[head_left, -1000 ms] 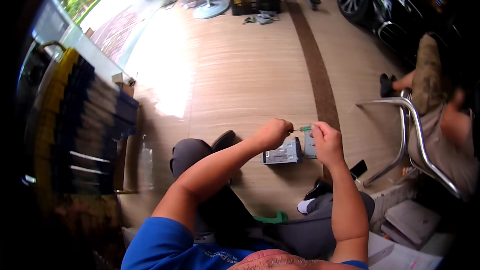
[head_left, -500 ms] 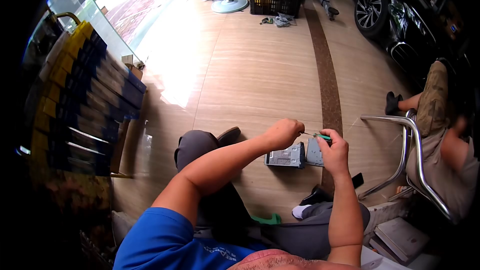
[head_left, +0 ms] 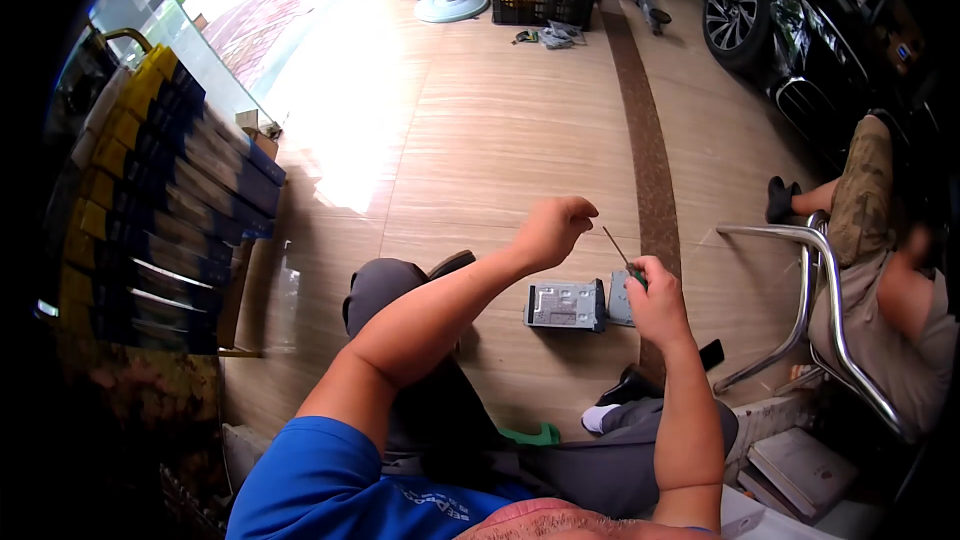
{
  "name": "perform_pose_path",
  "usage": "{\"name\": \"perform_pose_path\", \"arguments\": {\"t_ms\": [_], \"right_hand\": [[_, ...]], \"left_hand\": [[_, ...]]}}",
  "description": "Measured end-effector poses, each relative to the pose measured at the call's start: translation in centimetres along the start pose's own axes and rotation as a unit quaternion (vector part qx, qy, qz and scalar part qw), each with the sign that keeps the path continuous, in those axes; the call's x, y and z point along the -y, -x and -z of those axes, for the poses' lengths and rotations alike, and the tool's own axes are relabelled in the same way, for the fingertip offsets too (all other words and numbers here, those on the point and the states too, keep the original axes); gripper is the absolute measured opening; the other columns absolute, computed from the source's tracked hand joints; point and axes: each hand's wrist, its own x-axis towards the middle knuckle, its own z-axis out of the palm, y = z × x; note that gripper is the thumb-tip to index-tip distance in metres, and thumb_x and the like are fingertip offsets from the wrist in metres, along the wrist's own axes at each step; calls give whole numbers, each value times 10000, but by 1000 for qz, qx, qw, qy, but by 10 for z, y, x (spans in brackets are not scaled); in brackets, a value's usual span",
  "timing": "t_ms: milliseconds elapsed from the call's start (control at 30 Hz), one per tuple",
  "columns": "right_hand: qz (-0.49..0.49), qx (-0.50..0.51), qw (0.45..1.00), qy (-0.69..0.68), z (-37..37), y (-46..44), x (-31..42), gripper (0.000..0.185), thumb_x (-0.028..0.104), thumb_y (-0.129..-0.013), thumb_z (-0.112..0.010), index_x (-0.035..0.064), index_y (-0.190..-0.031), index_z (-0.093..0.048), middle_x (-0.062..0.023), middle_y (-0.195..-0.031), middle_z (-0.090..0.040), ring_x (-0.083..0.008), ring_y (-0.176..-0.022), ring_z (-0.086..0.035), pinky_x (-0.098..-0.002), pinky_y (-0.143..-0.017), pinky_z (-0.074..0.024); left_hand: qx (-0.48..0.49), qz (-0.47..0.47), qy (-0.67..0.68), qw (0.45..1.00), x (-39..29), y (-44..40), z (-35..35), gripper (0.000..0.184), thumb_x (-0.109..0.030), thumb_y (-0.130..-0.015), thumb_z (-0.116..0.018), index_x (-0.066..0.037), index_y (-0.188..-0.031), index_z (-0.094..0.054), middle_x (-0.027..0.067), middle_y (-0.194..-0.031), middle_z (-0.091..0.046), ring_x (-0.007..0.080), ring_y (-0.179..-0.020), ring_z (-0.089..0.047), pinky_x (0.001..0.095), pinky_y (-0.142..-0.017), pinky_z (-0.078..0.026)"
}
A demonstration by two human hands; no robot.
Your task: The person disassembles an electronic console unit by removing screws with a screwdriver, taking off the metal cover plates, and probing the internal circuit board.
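Observation:
My right hand [head_left: 661,302] grips a screwdriver [head_left: 617,249] by its green handle, with the thin shaft slanting up and left. Off the shaft's tip, to its upper left, is my left hand [head_left: 553,234]. Its fingers are curled, thumb and index close together; whether something small sits between them cannot be made out. Below both hands, a grey metal box-shaped unit [head_left: 565,306] with a labelled face and dark ends lies on the floor. Beside it, partly hidden by my right hand, is a flat grey metal piece [head_left: 620,302].
A metal-framed chair [head_left: 838,275] and a seated person [head_left: 868,195] are on the right. Blue and yellow boxes [head_left: 180,180] stand on the left. A black crate [head_left: 543,0] is ahead, and a black car [head_left: 800,40] is at upper right. A phone [head_left: 711,354] lies near my right forearm.
My left hand has moved up and left, away from the screwdriver's tip. The screwdriver has turned from nearly level to a steeper slant, and my right hand has shifted slightly left.

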Motion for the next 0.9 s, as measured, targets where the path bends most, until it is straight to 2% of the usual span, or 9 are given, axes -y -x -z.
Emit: {"name": "perform_pose_path", "arguments": {"t_ms": [133, 200, 267, 400, 533, 600, 733, 800, 900], "right_hand": [[-32, -10, 999, -25, 2, -2, 3, 180, 104, -857, -617, -8, -995, -586, -224, -852, -660, -354, -807, -663, -411, -738, -514], [41, -75, 996, -27, -2, -3, 4, 140, 85, -840, -643, -3, -911, -560, -118, -740, -619, -204, -661, -592, -337, -660, -488], [31, -81, 996, -23, -2, -2, 13, 137, 93, -847, -647, -1, -897, -561, -106, -737, -614, -193, -662, -586, -334, -659, -486], [-46, -37, 997, -49, 5, -2, 29, 109, 105, -882, -640, 4, -900, -602, -92, -747, -620, -169, -694, -583, -318, -666, -480], [-12, -86, 990, -107, -6, 0, 24, 102, 99, -908, -623, 11, -956, -641, -82, -748, -625, -144, -701, -580, -305, -659, -478], [137, -173, 975, -33, -7, -5, 21, 118, 99, -918, -624, 15, -994, -660, -56, -750, -633, -109, -691, -571, -286, -641, -476], [100, -174, 978, -64, -4, -7, 36, 111, 93, -918, -630, 10, -988, -653, -43, -748, -640, -103, -675, -576, -280, -632, -483], [57, -169, 977, -121, -4, -9, 41, 97, 77, -896, -648, 4, -960, -645, -146, -781, -682, -218, -681, -681, -332, -610, -514], [44, -166, 972, -159, -5, -17, 43, 84, 70, -905, -634, -1, -948, -636, -139, -790, -686, -201, -696, -687, -326, -617, -524]], "left_hand": [[66, 69, 162, 982, -3, 0, 0, 170, -77, -915, -654, 48, -1029, -662, 134, -897, -718, 177, -825, -697, 302, -747, -567], [94, 85, 213, 969, -6, 1, -3, 171, -83, -929, -651, 60, -1023, -654, 118, -876, -712, 158, -818, -690, 288, -737, -573], [130, 102, 309, 937, -8, 2, -6, 175, -116, -949, -639, 53, -993, -649, 107, -840, -698, 165, -788, -691, 284, -713, -578], [157, 105, 299, 935, -24, 5, -3, 209, -166, -961, -632, 42, -969, -643, 83, -795, -681, 153, -751, -679, 281, -690, -574], [165, 123, 312, 927, -28, 6, -10, 262, -226, -981, -607, 29, -929, -637, 68, -754, -660, 127, -684, -653, 269, -638, -563], [168, 119, 316, 926, -29, 6, -14, 286, -254, -983, -605, 24, -921, -638, 63, -743, -653, 118, -662, -647, 263, -612, -560], [171, 106, 330, 922, -41, 5, -21, 318, -259, -1022, -527, 13, -882, -615, 59, -733, -640, 126, -677, -628, 277, -639, -542], [170, 101, 350, 916, -45, 2, -24, 343, -277, -1033, -503, 11, -883, -613, 55, -730, -635, 125, -667, -617, 281, -633, -534], [154, 97, 419, 889, -46, -8, -28, 396, -326, -1052, -443, -5, -905, -620, 46, -734, -625, 119, -630, -576, 282, -596, -501]]}}
